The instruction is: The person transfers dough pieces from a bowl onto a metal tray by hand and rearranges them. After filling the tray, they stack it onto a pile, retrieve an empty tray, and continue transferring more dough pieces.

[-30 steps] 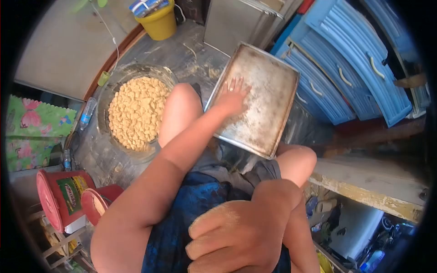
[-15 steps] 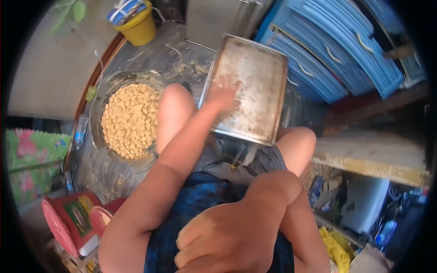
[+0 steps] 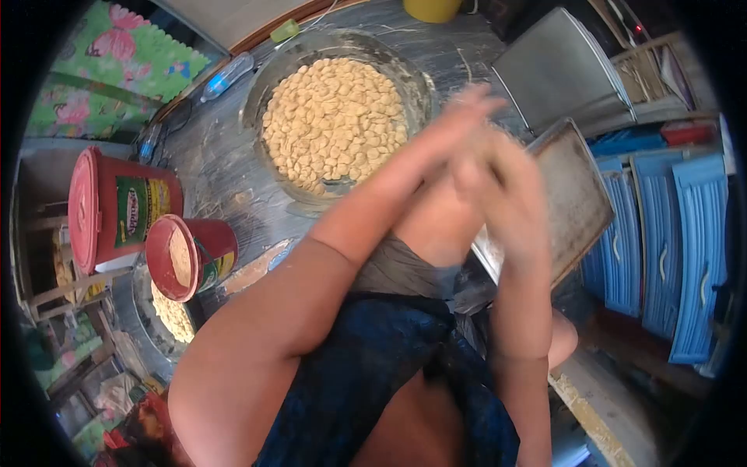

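Observation:
My left hand [image 3: 467,113] is raised above my knee, with its fingers stretched out and blurred. My right hand [image 3: 502,167] is right beside it; the two overlap in view, and motion smears its fingers. I can make out nothing held in either. Behind my right forearm, a worn metal baking tray [image 3: 572,198] leans across my lap, partly hidden by my arm. To the left of my hands, a wide basin [image 3: 261,117] on the floor holds a heap of small, tan, dough-like pieces [image 3: 334,121].
A red lidded bucket [image 3: 128,206] and a smaller red bucket [image 3: 222,241] with pale contents are at left. Blue drawers [image 3: 650,241] stand at right, near an upright metal box [image 3: 556,70]. A plastic bottle [image 3: 227,78] lies beyond the basin; a yellow bucket [image 3: 432,6] is at the top.
My left hand has left the tray's surface and come up beside my right hand, which has moved forward from near my chest. The view has turned left, towards the basin and red buckets.

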`<state>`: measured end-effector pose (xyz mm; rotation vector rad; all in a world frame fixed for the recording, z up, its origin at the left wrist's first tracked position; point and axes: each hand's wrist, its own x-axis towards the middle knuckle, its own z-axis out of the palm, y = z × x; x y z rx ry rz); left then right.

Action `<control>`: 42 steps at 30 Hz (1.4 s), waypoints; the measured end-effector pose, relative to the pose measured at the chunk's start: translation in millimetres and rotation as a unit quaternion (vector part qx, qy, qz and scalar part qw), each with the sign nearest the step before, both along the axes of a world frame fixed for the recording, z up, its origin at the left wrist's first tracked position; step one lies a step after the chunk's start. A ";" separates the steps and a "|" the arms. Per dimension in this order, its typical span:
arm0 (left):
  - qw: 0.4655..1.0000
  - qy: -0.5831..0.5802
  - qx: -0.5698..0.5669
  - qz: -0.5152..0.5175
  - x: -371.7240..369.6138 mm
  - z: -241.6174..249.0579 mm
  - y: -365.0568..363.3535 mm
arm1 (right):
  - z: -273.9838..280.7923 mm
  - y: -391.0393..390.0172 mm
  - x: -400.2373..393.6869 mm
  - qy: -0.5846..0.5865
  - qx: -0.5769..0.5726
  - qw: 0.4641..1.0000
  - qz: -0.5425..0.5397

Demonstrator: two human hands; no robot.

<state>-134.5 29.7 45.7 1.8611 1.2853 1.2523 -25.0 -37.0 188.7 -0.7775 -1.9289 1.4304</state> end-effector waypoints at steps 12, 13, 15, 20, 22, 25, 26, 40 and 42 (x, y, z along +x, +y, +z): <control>0.829 0.186 -0.490 0.194 -220.8 -267.9 17.4 | -252.2 117.5 -159.5 -0.551 -0.026 0.786 0.280; 0.811 0.218 -0.496 0.219 -222.3 -274.4 25.4 | -255.5 124.9 -162.5 -0.554 -0.027 0.782 0.283; 0.797 0.217 -0.516 0.228 -221.4 -277.5 48.6 | -258.8 137.1 -164.9 -0.611 -0.070 0.753 0.235; 0.810 0.367 -0.422 0.179 -227.4 -306.8 128.2 | -306.8 153.4 -166.2 -0.651 -0.090 0.719 0.228; 0.820 0.356 -0.412 0.174 -231.0 -323.0 151.6 | -314.8 159.6 -165.8 -0.657 -0.095 0.711 0.231; 0.794 0.413 -0.423 0.141 -209.1 -310.1 142.3 | -351.7 170.2 -170.0 -0.638 -0.143 0.729 0.201; 0.758 0.480 -0.425 0.123 -200.4 -301.0 135.7 | -356.8 172.3 -172.4 -0.639 -0.154 0.725 0.206; 0.798 0.462 -0.354 0.155 -170.1 -332.9 56.6 | -406.6 139.9 -166.6 -0.558 -0.134 0.811 0.114; 0.760 0.446 -0.442 0.167 -188.7 -309.0 81.7 | -353.7 144.3 -172.3 -0.575 -0.143 0.799 0.103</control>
